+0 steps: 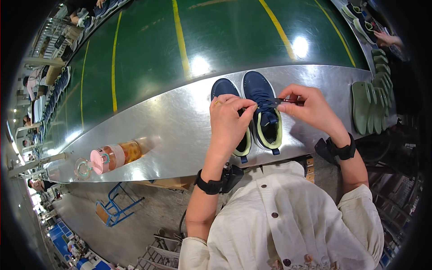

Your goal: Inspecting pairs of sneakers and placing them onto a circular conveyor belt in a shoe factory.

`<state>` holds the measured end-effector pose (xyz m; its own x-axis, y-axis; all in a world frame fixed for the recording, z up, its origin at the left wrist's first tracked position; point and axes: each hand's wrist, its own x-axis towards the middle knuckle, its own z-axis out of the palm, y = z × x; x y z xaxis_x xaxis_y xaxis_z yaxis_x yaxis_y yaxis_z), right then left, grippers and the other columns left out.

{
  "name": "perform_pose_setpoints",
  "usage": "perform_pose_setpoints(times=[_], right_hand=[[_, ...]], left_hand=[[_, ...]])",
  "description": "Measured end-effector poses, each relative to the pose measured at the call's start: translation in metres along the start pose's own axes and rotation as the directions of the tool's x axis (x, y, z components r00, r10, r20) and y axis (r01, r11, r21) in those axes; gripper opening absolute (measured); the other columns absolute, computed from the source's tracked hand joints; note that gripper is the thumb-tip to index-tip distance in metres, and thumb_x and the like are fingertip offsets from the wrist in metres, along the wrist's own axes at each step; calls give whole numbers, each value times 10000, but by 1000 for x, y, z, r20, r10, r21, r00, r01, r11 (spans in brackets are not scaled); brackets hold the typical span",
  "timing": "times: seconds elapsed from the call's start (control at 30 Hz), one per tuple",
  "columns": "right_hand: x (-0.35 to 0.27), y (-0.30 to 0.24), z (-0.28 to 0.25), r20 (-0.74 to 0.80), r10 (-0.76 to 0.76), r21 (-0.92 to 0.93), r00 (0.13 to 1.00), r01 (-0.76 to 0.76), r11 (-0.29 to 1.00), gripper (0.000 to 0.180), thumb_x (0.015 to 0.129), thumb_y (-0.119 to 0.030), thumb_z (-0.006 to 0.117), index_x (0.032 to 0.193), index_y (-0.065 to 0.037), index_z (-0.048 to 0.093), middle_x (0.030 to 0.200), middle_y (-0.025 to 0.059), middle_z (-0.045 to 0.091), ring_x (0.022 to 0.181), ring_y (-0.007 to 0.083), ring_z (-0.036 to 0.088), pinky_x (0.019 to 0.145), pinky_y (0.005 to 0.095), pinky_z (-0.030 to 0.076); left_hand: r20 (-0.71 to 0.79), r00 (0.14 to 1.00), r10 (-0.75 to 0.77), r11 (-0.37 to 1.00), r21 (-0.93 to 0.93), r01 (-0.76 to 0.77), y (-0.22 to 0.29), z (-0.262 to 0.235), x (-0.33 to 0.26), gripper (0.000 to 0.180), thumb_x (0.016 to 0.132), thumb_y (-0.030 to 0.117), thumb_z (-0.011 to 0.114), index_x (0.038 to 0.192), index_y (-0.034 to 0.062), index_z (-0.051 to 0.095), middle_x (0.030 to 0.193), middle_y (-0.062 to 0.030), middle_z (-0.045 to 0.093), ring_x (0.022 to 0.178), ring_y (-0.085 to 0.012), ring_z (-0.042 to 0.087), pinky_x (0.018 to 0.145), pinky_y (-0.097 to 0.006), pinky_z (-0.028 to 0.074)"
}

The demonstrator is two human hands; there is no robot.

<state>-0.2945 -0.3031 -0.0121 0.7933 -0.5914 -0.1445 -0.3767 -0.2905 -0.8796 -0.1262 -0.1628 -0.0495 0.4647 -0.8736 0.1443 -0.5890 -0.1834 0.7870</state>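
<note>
Green factory flooring with yellow lines lies beyond a steel desk (180, 130), where a pair of navy sneakers (252, 112) with pale green collars is being laced. A lace end is pinched by the left hand (229, 119) and another by the right hand (308, 105) over the right-hand shoe. Threading appears under way; an eyelet must seemingly be found next. Green insoles (366, 103) and a pink-lidded bottle (112, 157) are seen nearby.

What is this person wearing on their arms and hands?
Both forearms are bare: the cream, dark-buttoned shirt has its sleeves pushed up to about the elbows. Each wrist carries a black strap with a small black box-like device attached. The left hand has a thin gold-coloured ring on one finger; the right hand shows no ring or glove. No gloves on either hand.
</note>
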Motion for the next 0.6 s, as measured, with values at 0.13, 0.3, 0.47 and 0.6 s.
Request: perform_pose_setpoints(times=[0.13, 0.3, 0.47, 0.6], right_hand=[[9, -7, 1, 86, 40, -118, 995, -30, 993, 212, 795, -232, 745, 829, -30, 689, 574, -1, 560, 534, 63, 465, 494, 241, 370], [15, -6, 5, 115, 10, -106, 993, 2, 994, 215, 789, -242, 749, 796, -32, 705, 584, 16, 601, 523, 68, 487, 486, 247, 378], [16, -10, 4, 112, 14, -146, 994, 3, 989, 213, 780, -239, 755, 790, -31, 707, 585, 26, 610, 521, 74, 501, 487, 246, 385], [15, -15, 2, 144, 52, -178, 988, -26, 984, 178, 791, -185, 744, 814, -13, 705, 622, 16, 623, 559, 57, 505, 508, 232, 396]], left_hand=[[5, 1000, -13, 997, -70, 14, -5, 0, 0, 106, 766, 157, 719, 832, 75, 734, 805, -74, 669, 936, -225, 569, 809, -339, 458], [-25, 999, -29, 995, -97, 26, -9, 5, -3, 114, 759, 158, 725, 835, 74, 735, 809, -90, 667, 956, -231, 572, 819, -340, 463], [-77, 996, -41, 991, -129, 30, -12, 9, -4, 98, 735, 187, 719, 776, 98, 733, 806, -69, 660, 928, -233, 569, 887, -383, 391], [-88, 995, -47, 990, -135, 35, -13, 10, -5, 105, 735, 191, 715, 771, 94, 731, 805, -71, 662, 936, -229, 566, 894, -389, 383]])
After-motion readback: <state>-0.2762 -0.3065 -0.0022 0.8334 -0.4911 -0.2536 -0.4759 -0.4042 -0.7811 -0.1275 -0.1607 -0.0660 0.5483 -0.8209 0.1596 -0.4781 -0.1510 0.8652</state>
